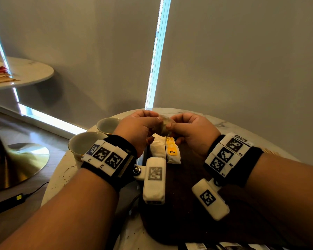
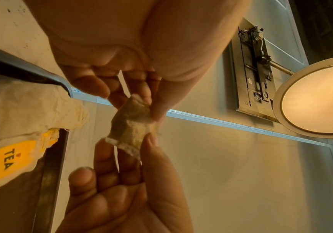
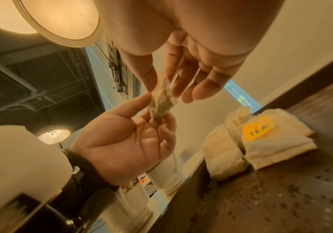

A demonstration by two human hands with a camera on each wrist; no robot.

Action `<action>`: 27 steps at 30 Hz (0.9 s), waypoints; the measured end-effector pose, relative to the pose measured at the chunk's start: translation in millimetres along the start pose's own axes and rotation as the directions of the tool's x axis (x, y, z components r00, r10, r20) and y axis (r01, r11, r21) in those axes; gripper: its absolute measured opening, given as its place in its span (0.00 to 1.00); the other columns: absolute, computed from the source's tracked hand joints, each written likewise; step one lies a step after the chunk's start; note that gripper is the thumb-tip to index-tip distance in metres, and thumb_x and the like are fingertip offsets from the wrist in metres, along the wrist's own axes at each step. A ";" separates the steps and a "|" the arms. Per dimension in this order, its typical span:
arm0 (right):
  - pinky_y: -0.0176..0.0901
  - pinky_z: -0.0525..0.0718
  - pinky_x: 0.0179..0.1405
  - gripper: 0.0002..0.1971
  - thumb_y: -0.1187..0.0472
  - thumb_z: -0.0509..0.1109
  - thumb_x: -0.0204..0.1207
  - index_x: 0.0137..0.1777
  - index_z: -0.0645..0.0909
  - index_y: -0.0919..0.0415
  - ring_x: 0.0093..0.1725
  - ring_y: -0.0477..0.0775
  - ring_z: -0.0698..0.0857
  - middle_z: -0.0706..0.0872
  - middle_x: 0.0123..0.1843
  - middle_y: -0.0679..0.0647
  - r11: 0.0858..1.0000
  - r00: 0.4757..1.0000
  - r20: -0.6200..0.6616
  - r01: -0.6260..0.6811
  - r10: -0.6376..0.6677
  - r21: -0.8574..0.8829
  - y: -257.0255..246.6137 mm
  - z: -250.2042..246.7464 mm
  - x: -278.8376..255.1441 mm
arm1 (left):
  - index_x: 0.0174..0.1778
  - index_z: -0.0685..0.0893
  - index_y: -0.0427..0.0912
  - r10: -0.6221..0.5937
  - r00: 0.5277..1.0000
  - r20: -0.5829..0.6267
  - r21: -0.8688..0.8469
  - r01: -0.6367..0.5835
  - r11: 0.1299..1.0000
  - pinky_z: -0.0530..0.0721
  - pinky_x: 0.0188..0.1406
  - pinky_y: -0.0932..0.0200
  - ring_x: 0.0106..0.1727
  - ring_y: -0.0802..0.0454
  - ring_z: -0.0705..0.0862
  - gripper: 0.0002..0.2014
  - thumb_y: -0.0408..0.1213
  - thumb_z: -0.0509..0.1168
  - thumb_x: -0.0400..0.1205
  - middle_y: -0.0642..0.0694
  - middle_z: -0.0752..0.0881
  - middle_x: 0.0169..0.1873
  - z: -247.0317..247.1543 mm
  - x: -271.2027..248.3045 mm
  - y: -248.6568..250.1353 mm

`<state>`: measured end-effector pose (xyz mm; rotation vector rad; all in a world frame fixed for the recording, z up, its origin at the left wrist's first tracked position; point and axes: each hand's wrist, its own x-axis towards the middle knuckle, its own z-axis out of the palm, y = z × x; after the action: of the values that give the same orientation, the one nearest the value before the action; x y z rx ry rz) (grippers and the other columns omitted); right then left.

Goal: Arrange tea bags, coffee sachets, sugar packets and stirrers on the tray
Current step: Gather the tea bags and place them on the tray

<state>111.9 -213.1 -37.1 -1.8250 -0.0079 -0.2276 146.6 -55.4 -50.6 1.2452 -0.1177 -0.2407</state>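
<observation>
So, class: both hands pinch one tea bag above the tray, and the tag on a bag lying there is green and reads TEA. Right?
Wrong on one point: the tag is yellow, as the left wrist view shows. Both hands, left hand and right hand, do pinch one tea bag above the tray.

Head view: from above and behind both wrists, facing forward and down over the round table [image 1: 224,123], at moderate nearness. Left wrist view: from under the left palm, very near, looking along the fingers [image 2: 86,82] and upward to the ceiling lamp [image 2: 317,97]. Right wrist view: from under the right palm, also very near, tilted up to the same lamp [image 3: 62,18]. Shared by all three: the held tea bag [image 1: 163,126] [image 2: 131,124] [image 3: 161,100] and the yellow TEA tag [image 1: 172,151] [image 2: 10,159] [image 3: 258,128].
</observation>
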 end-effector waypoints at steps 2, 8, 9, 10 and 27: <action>0.41 0.83 0.30 0.03 0.65 0.77 0.75 0.47 0.87 0.59 0.36 0.51 0.87 0.92 0.39 0.54 0.999 1.000 0.024 0.009 -0.008 -0.047 -1.3 -0.4 0.3 | 0.48 0.84 0.44 -0.001 1.000 0.014 0.020 0.001 1.000 0.82 0.65 0.41 0.55 0.42 0.88 0.06 0.29 0.71 0.81 0.38 0.90 0.52 -0.7 -0.4 -0.4; 0.40 0.82 0.28 0.04 0.68 0.74 0.77 0.43 0.86 0.59 0.34 0.51 0.87 0.90 0.36 0.55 0.990 1.000 -0.022 -0.021 0.018 -0.140 -2.4 0.3 2.7 | 0.61 0.84 0.44 -0.055 0.998 -0.019 -0.059 0.054 0.997 0.83 0.51 0.47 0.54 0.47 0.86 0.12 0.44 0.69 0.84 0.46 0.89 0.50 -0.1 -2.4 3.4; 0.37 0.81 0.26 0.04 0.68 0.74 0.77 0.43 0.86 0.59 0.33 0.50 0.86 0.90 0.36 0.55 0.986 0.999 -0.028 -0.038 0.034 -0.164 -2.7 -0.2 2.8 | 0.59 0.84 0.46 -0.067 0.997 -0.030 -0.091 0.064 0.994 0.80 0.45 0.51 0.52 0.49 0.84 0.12 0.46 0.68 0.84 0.48 0.87 0.49 -0.6 -2.9 5.4; 0.34 0.79 0.23 0.05 0.69 0.74 0.77 0.43 0.86 0.60 0.32 0.49 0.85 0.89 0.35 0.54 0.980 0.998 -0.028 -0.058 0.054 -0.188 -3.1 -0.8 2.9 | 0.56 0.85 0.47 -0.073 0.997 -0.038 -0.116 0.068 0.991 0.78 0.41 0.53 0.50 0.50 0.83 0.11 0.48 0.67 0.84 0.49 0.86 0.48 -1.6 -3.3 7.6; 0.41 0.81 0.54 0.09 0.53 0.76 0.77 0.54 0.91 0.53 0.56 0.50 0.86 0.90 0.53 0.48 0.660 0.943 0.156 -0.082 0.293 -0.747 3.1 19.6 10.4 | 0.50 0.85 0.47 -0.158 0.985 -0.071 -0.128 0.148 0.981 0.78 0.43 0.50 0.48 0.48 0.82 0.12 0.51 0.63 0.82 0.48 0.86 0.44 -2.9 2.4 6.6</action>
<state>125.4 -196.4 -43.2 -2.6437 0.1036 0.2126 150.3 -51.2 -45.4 1.1409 0.0629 -0.3254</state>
